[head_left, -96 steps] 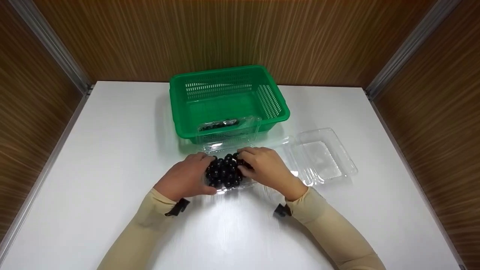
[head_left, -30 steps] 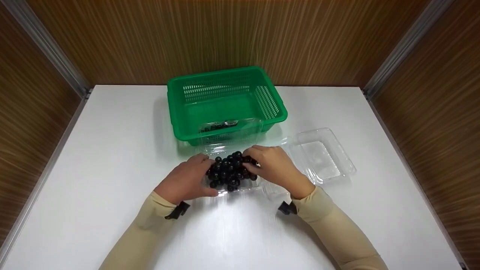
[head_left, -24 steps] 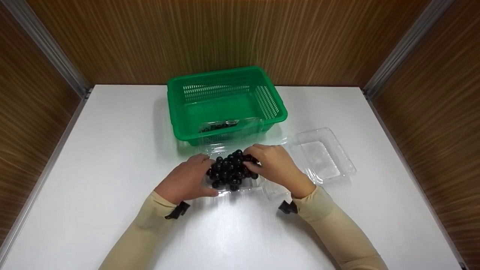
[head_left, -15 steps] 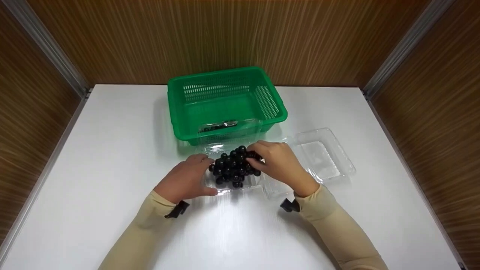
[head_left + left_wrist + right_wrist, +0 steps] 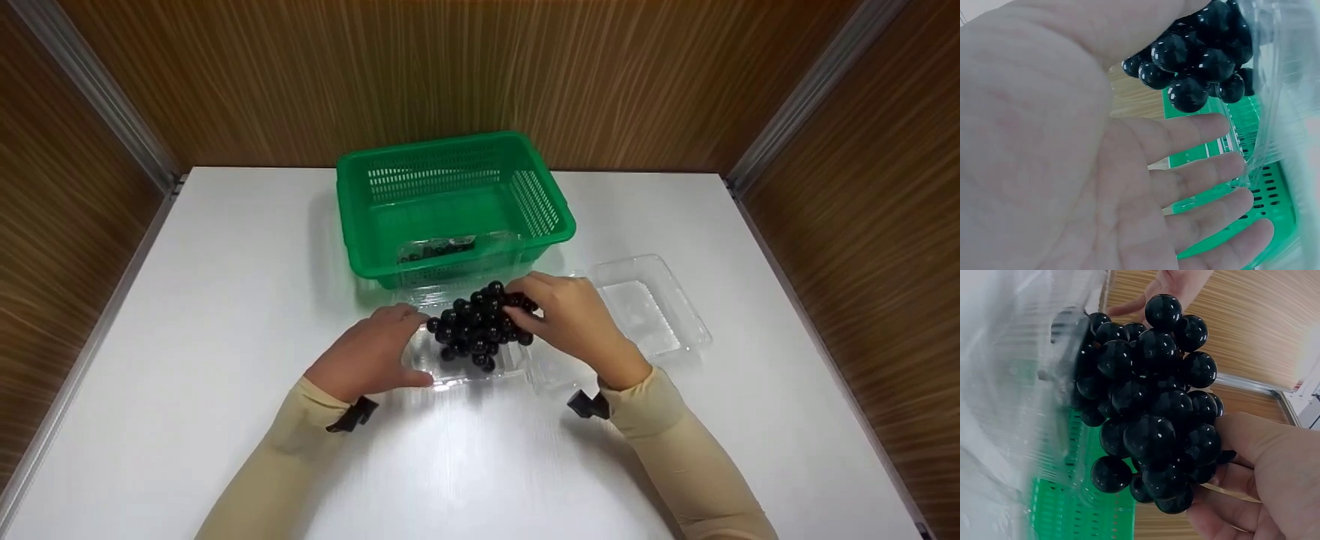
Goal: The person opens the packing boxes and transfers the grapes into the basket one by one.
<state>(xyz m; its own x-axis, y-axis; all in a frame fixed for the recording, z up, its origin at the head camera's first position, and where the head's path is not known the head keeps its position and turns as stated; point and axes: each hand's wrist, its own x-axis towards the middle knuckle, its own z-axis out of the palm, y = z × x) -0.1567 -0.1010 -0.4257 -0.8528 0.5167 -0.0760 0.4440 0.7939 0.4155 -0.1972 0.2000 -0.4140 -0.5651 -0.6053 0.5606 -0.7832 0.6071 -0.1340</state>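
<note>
A bunch of black grapes (image 5: 476, 322) is tilted over an open clear plastic clamshell box (image 5: 504, 367). My right hand (image 5: 571, 313) pinches the bunch at its right end, thumb and fingers curled round it; the right wrist view has the grapes (image 5: 1148, 433) filling its middle. My left hand (image 5: 369, 354) is at the box's left end, thumb along the near side. Seen from the left wrist, its fingers (image 5: 1207, 172) are extended and spread beside the clear plastic, with the grapes (image 5: 1202, 56) hanging above them.
Behind the box stands a green plastic basket (image 5: 346, 217) with slotted walls. The box's raised lid (image 5: 495, 259) leans at the basket's front, dark round shapes showing in it. Another open clear container (image 5: 649, 311) lies to the right on the white table (image 5: 225, 300).
My right hand has drawn the grapes up and to the right, and more of the box's bottom shows beneath. The left hand has barely moved at the box's left end.
</note>
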